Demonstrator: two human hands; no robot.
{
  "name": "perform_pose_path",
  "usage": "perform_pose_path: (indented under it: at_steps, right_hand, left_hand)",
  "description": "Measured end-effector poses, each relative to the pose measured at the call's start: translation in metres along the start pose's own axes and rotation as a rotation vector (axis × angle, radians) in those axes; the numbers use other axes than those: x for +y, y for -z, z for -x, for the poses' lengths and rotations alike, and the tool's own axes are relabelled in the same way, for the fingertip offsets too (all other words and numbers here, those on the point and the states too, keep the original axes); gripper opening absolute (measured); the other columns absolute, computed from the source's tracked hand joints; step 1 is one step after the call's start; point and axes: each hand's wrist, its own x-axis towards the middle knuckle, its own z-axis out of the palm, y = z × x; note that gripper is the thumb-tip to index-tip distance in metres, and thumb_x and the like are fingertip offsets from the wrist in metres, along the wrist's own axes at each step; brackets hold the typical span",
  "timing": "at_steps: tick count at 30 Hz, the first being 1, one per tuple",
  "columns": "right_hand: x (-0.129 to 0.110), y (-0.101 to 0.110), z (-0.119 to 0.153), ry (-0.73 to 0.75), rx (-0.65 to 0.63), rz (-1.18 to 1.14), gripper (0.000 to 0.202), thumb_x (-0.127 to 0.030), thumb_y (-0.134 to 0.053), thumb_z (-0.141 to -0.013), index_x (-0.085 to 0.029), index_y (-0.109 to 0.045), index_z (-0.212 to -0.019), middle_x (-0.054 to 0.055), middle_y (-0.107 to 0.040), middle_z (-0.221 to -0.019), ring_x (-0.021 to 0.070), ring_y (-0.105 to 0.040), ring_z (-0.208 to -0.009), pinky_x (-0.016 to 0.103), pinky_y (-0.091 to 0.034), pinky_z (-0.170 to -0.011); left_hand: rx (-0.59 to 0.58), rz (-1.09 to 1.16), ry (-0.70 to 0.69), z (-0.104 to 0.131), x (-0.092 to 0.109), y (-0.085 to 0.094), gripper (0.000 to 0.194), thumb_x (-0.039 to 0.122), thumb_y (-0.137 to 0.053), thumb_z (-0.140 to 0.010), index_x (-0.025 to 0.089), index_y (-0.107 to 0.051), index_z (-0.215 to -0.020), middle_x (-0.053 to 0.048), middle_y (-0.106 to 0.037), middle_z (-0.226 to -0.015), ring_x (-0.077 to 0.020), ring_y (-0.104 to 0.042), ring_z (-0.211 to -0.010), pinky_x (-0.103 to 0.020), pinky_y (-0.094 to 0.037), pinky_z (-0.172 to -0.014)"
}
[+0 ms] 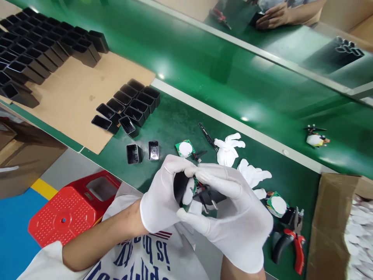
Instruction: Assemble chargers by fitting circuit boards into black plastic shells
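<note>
Both my hands wear white gloves and meet over the front edge of the green bench. My left hand (163,194) is closed around a black plastic case (180,186), mostly covered by the fingers. My right hand (239,217) pinches a small circuit board (196,186) with wires at the mouth of the case. A white round piece (189,191) sits against the board. Dark prongs with shiny tips (208,202) stick out under the right fingers; their kind is unclear. Beyond the hands lies another circuit board (185,149) with a white disc and a black cable.
Black cases (134,112) stand in groups at the left, many on cardboard (78,89). Tweezers (207,136), spare gloves (227,149), another board (278,205) and red-handled pliers (294,237) lie rightward. A carton (329,217) borders the right; a red stool (64,214) stands lower left. Another person's hand (272,17) shows beyond the divider.
</note>
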Motion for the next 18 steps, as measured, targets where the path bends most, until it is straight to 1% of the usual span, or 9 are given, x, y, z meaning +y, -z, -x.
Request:
perform_pose_path:
  at_steps: [3, 5, 8, 10, 11, 12, 15, 18]
  right_hand:
    - [0.003, -0.001, -0.004, -0.052, 0.006, 0.027, 0.058, -0.024, -0.101, -0.074, -0.032, -0.076, -0.125, 0.004, -0.081, -0.118, 0.0305, -0.078, -0.111, 0.047, -0.068, -0.091]
    - [0.006, 0.000, -0.005, -0.090, 0.000, 0.013, 0.055, -0.029, -0.101, -0.072, -0.031, -0.077, -0.121, 0.004, -0.080, -0.117, 0.0302, -0.077, -0.109, 0.046, -0.068, -0.088]
    - [0.010, 0.002, -0.004, -0.105, 0.048, -0.041, 0.045, -0.028, -0.098, -0.076, -0.031, -0.078, -0.116, 0.004, -0.080, -0.114, 0.0289, -0.077, -0.106, 0.046, -0.067, -0.087]
    - [0.012, 0.004, -0.002, -0.083, 0.109, -0.065, 0.036, -0.026, -0.093, -0.082, -0.031, -0.079, -0.115, 0.004, -0.081, -0.111, 0.0275, -0.076, -0.104, 0.046, -0.066, -0.089]
    - [0.012, 0.004, -0.001, -0.069, 0.126, -0.056, 0.035, -0.026, -0.093, -0.083, -0.031, -0.079, -0.116, 0.004, -0.081, -0.109, 0.0272, -0.076, -0.103, 0.046, -0.065, -0.088]
    - [0.012, 0.005, 0.000, -0.058, 0.126, -0.035, 0.037, -0.026, -0.093, -0.083, -0.031, -0.079, -0.117, 0.004, -0.081, -0.108, 0.0273, -0.076, -0.102, 0.045, -0.065, -0.087]
    - [0.010, 0.004, 0.003, -0.073, 0.064, 0.035, 0.042, -0.024, -0.095, -0.080, -0.031, -0.080, -0.118, 0.004, -0.081, -0.105, 0.0264, -0.077, -0.094, 0.042, -0.065, -0.077]
    - [0.011, 0.003, 0.008, -0.101, 0.067, 0.020, 0.030, -0.025, -0.089, -0.088, -0.031, -0.081, -0.116, 0.004, -0.082, -0.102, 0.0249, -0.077, -0.089, 0.041, -0.065, -0.073]
  left_hand:
    - [0.001, 0.027, -0.025, -0.005, 0.005, -0.001, 0.062, 0.034, -0.093, -0.080, 0.030, -0.050, -0.126, -0.004, -0.057, -0.112, -0.0236, -0.068, -0.093, -0.044, -0.064, -0.077]
    - [-0.040, 0.072, -0.025, -0.006, 0.008, -0.001, 0.069, 0.033, -0.094, -0.079, 0.030, -0.048, -0.130, -0.005, -0.059, -0.115, -0.0249, -0.069, -0.098, -0.044, -0.065, -0.080]
    - [-0.106, 0.090, -0.029, -0.005, 0.010, 0.001, 0.072, 0.029, -0.095, -0.078, 0.029, -0.050, -0.134, -0.007, -0.062, -0.119, -0.0262, -0.072, -0.104, -0.044, -0.065, -0.086]
    - [-0.090, 0.047, -0.029, -0.004, 0.011, 0.002, 0.068, 0.026, -0.095, -0.079, 0.028, -0.052, -0.131, -0.008, -0.062, -0.119, -0.0258, -0.072, -0.106, -0.042, -0.065, -0.088]
    - [-0.072, 0.022, -0.030, -0.003, 0.010, 0.003, 0.066, 0.025, -0.095, -0.078, 0.027, -0.053, -0.130, -0.007, -0.061, -0.119, -0.0253, -0.072, -0.105, -0.041, -0.065, -0.087]
    - [-0.054, 0.002, -0.041, -0.003, 0.010, 0.003, 0.065, 0.024, -0.095, -0.078, 0.027, -0.054, -0.129, -0.007, -0.061, -0.118, -0.0246, -0.072, -0.104, -0.040, -0.064, -0.086]
    - [-0.023, -0.046, -0.098, -0.003, 0.009, 0.004, 0.066, 0.021, -0.092, -0.077, 0.027, -0.055, -0.131, -0.006, -0.061, -0.115, -0.0226, -0.071, -0.099, -0.038, -0.064, -0.082]
    - [0.011, -0.095, -0.150, -0.005, 0.010, 0.002, 0.069, 0.023, -0.094, -0.076, 0.027, -0.055, -0.132, -0.006, -0.063, -0.115, -0.0226, -0.072, -0.099, -0.038, -0.065, -0.081]
